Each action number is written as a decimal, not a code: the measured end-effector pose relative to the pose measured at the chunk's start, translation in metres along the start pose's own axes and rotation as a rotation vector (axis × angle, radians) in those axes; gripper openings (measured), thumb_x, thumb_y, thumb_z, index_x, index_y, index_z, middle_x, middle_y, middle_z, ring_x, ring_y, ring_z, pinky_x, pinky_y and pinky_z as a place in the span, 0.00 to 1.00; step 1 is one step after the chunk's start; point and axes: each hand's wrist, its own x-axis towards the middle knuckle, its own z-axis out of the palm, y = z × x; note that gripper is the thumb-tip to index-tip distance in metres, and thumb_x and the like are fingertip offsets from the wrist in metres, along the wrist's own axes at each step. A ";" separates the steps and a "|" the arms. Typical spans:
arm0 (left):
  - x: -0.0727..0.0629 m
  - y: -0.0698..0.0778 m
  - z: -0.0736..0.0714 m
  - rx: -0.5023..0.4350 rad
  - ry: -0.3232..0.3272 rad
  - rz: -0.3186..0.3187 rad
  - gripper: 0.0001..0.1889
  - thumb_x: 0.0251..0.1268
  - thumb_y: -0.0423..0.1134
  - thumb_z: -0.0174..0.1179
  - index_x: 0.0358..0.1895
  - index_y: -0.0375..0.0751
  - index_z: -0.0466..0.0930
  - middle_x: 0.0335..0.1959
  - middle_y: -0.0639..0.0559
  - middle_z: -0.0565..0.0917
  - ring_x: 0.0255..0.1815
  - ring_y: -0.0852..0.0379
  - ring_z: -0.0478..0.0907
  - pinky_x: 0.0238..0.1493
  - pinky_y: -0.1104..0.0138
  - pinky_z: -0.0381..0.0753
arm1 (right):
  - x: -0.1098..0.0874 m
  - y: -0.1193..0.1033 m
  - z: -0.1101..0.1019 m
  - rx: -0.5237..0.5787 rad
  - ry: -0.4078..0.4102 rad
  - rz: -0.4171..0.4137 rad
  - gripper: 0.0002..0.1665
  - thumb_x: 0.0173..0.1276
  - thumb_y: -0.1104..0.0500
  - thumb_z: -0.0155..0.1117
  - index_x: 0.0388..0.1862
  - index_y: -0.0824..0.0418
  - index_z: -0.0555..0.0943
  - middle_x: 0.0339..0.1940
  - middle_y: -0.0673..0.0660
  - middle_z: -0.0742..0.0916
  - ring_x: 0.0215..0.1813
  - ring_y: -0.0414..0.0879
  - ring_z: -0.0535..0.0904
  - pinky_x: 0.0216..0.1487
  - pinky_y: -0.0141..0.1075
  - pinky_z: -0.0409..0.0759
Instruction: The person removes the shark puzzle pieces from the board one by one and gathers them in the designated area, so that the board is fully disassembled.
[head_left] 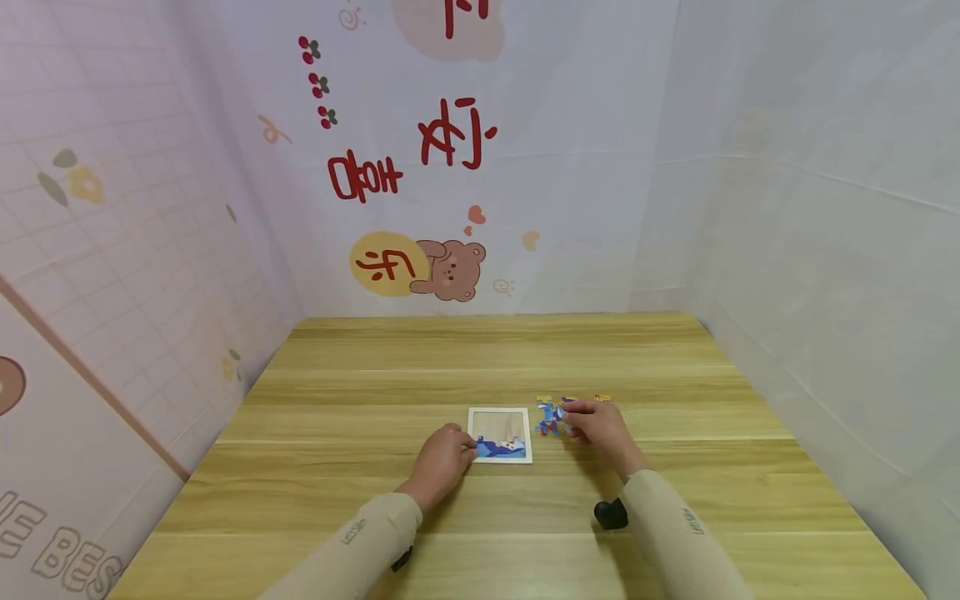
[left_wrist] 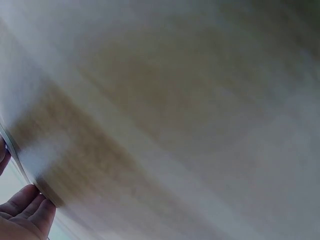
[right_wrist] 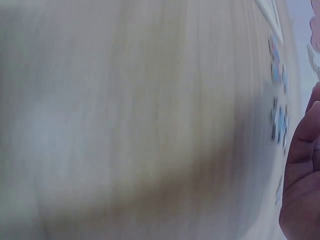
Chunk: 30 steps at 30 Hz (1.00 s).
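Observation:
A white square puzzle frame [head_left: 500, 410] lies on the wooden table, with blue and white pieces [head_left: 502, 448] fitted along its lower part and a bare backing above. My left hand [head_left: 441, 462] holds the frame at its lower left edge; in the left wrist view, the fingers [left_wrist: 42, 215] meet the rim. Just right of the frame, my right hand [head_left: 600, 429] pinches a small blue and white jigsaw piece [head_left: 559, 412] above a group of loose jigsaw pieces [head_left: 548, 425]. The right fingers partly cover these, and the held piece's print is too small to make out.
Yellowish pieces [head_left: 602, 397] lie behind the right hand, near the loose group. The wooden table [head_left: 360, 375] stretches around the frame, with printed cloth walls [head_left: 585, 183] at its back and sides. Black wrist gear [head_left: 611, 514] hangs under the right sleeve.

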 end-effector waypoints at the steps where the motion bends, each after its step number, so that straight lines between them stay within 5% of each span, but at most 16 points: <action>1: 0.000 0.000 0.000 0.001 0.000 0.003 0.04 0.62 0.32 0.67 0.36 0.35 0.89 0.36 0.48 0.85 0.44 0.47 0.81 0.51 0.53 0.78 | 0.000 0.002 -0.003 -0.001 0.005 -0.001 0.13 0.70 0.64 0.63 0.50 0.70 0.84 0.40 0.58 0.87 0.31 0.45 0.83 0.33 0.34 0.80; 15: 0.000 0.003 -0.001 0.002 -0.005 -0.013 0.05 0.62 0.33 0.67 0.37 0.35 0.89 0.38 0.47 0.84 0.49 0.44 0.81 0.54 0.51 0.78 | -0.003 0.019 -0.042 0.014 0.036 0.025 0.17 0.71 0.64 0.62 0.54 0.74 0.81 0.41 0.63 0.87 0.31 0.46 0.82 0.33 0.33 0.82; 23: -0.001 0.004 -0.003 -0.004 -0.005 -0.001 0.05 0.62 0.33 0.67 0.37 0.35 0.89 0.37 0.48 0.83 0.41 0.49 0.80 0.49 0.53 0.79 | -0.004 0.030 -0.062 0.012 0.046 0.082 0.18 0.71 0.63 0.63 0.56 0.73 0.80 0.37 0.58 0.86 0.30 0.44 0.80 0.32 0.34 0.81; 30: -0.002 0.005 -0.003 -0.015 -0.013 -0.009 0.04 0.62 0.32 0.67 0.36 0.35 0.89 0.33 0.51 0.81 0.34 0.55 0.76 0.42 0.58 0.79 | -0.001 0.041 -0.072 0.083 -0.026 0.132 0.18 0.73 0.66 0.59 0.57 0.77 0.77 0.31 0.55 0.85 0.27 0.42 0.79 0.31 0.33 0.81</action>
